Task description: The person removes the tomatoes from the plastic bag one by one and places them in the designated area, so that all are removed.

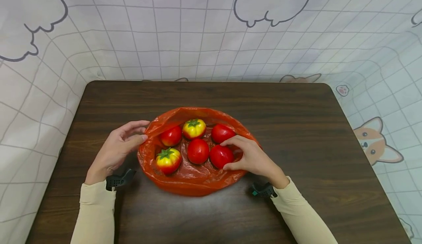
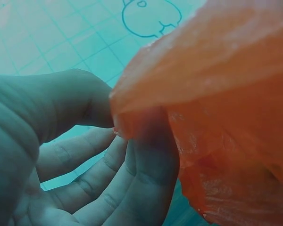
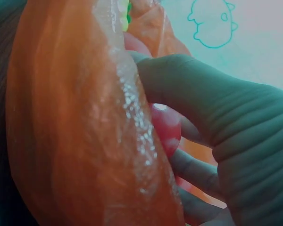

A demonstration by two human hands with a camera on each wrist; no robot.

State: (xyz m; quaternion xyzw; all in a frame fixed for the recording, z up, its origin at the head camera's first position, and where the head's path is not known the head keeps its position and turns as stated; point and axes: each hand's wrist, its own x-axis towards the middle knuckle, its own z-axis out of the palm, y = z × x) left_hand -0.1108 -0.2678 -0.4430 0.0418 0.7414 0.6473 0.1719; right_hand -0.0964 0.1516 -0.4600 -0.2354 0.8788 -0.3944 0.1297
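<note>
The plastic bag [image 1: 194, 189] looks crinkled and shiny, the red fruits [image 1: 198, 151] smooth and glossy.

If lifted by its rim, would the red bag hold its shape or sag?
The bag would probably sag, since its thin plastic wrinkles where the left hand pinches it. It may bulge under the six fruits inside, which look round, so they would likely roll together.

I count: one red bag [image 1: 195, 189], four red fruits [image 1: 171, 136] [image 1: 221, 133] [image 1: 198, 151] [image 1: 220, 156], two yellow-and-red fruits [image 1: 194, 129] [image 1: 168, 161], one table [image 1: 313, 141]; my own hands [image 1: 117, 145] [image 1: 252, 156], two.
</note>
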